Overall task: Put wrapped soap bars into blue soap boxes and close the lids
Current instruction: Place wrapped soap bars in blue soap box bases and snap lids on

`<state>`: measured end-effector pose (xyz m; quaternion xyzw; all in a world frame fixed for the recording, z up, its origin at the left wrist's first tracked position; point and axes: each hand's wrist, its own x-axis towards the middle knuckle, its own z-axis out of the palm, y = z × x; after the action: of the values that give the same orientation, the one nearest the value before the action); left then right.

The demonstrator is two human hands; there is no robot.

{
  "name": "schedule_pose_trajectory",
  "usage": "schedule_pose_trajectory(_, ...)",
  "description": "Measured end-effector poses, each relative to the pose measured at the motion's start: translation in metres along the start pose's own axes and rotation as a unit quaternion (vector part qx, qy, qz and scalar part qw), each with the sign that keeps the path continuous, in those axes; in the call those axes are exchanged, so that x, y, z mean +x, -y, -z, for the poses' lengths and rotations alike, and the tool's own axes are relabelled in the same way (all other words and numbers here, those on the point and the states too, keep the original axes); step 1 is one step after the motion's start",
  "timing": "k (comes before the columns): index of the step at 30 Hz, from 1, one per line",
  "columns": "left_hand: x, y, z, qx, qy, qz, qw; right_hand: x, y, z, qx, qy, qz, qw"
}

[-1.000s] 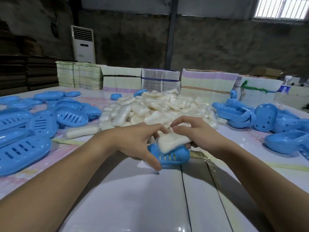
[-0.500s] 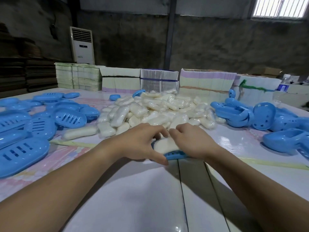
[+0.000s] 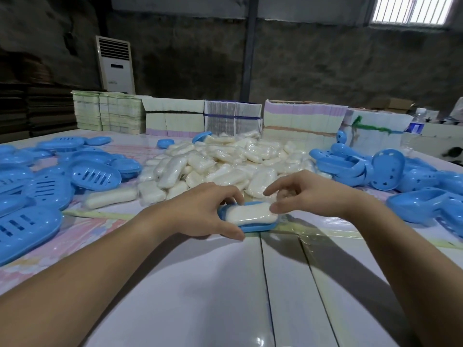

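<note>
One wrapped soap bar (image 3: 250, 213) now lies flat in the open blue soap box (image 3: 255, 227) on the white table (image 3: 200, 296); half a second ago both hands covered it. Its long axis runs left to right. The left hand (image 3: 200, 211) grips the box's left end, thumb along the near edge. The right hand (image 3: 303, 191) has lifted off, fingers loosely spread, a fingertip just touching the bar's right end. Behind lies the soap pile (image 3: 220, 164).

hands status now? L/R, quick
Left hand: fingers and thumb curled round the blue soap box, holding it on the table.
Right hand: open, fingers relaxed, a fingertip touching the wrapped soap bar lying in the box.
</note>
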<state>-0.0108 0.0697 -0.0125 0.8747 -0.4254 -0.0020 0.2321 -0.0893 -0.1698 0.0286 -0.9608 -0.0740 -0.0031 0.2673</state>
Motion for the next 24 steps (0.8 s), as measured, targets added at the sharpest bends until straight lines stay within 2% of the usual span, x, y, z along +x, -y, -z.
schedule_pose_trajectory(2,0.0,0.0,0.0,0.001,0.0,0.0,1.0,0.001,-0.007,0.001,-0.021,0.01,-0.004,1.0)
schedule_pose_trajectory(7,-0.001,-0.001,-0.001,-0.015,-0.014,0.0,1.0,0.009,-0.018,-0.011,-0.048,-0.027,-0.018,0.998)
schedule_pose_trajectory(17,-0.001,0.0,-0.004,-0.063,-0.02,-0.016,0.998,0.015,-0.024,-0.022,-0.014,-0.033,-0.02,0.999)
schedule_pose_trajectory(22,0.0,-0.001,-0.006,-0.015,-0.024,-0.013,1.0,0.01,-0.022,-0.012,0.016,-0.001,-0.037,0.999)
schedule_pose_trajectory(24,0.002,-0.003,-0.01,0.011,-0.027,-0.015,0.999,0.008,-0.027,0.003,0.019,-0.039,-0.067,0.997)
